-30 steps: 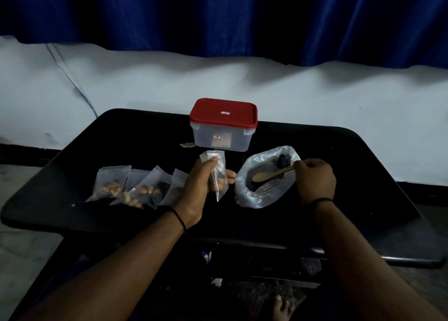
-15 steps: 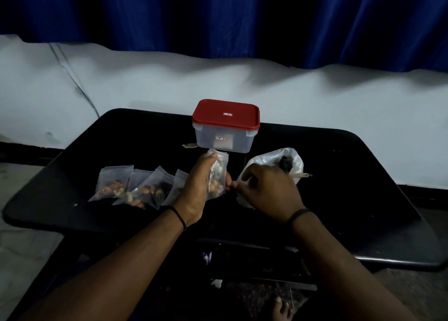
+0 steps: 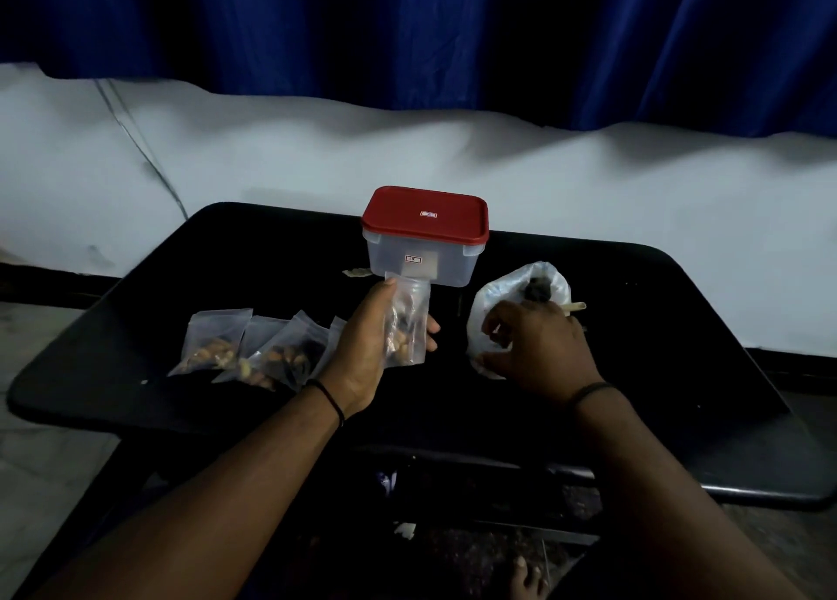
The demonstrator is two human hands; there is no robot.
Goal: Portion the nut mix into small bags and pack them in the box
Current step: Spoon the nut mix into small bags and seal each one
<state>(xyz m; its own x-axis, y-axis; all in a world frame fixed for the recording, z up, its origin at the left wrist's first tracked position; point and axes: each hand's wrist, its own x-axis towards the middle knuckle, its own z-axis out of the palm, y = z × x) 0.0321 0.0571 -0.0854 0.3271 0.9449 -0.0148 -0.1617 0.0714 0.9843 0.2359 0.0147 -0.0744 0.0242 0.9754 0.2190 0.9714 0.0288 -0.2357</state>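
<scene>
My left hand (image 3: pixel 362 350) grips a small clear bag (image 3: pixel 407 323) with some nut mix in it, held upright just in front of the box. The clear plastic box (image 3: pixel 453 260) stands at the table's far middle with its red lid (image 3: pixel 425 214) on. To the right lies the large white bag of nut mix (image 3: pixel 498 291), its mouth open, with the tip of a wooden spoon (image 3: pixel 575 306) sticking out on the right. My right hand (image 3: pixel 539 346) hovers over this bag's near side with loosely bent fingers and holds nothing I can see.
Several small filled bags (image 3: pixel 217 346) lie overlapping in a row on the left of the black table (image 3: pixel 181 282). A small pale scrap (image 3: pixel 355 272) lies left of the box. A white wall and a blue curtain stand behind.
My right hand let go of the spoon, reached across to the small bag, then drew back right over the large bag. My left hand kept the small bag and raised it slightly.
</scene>
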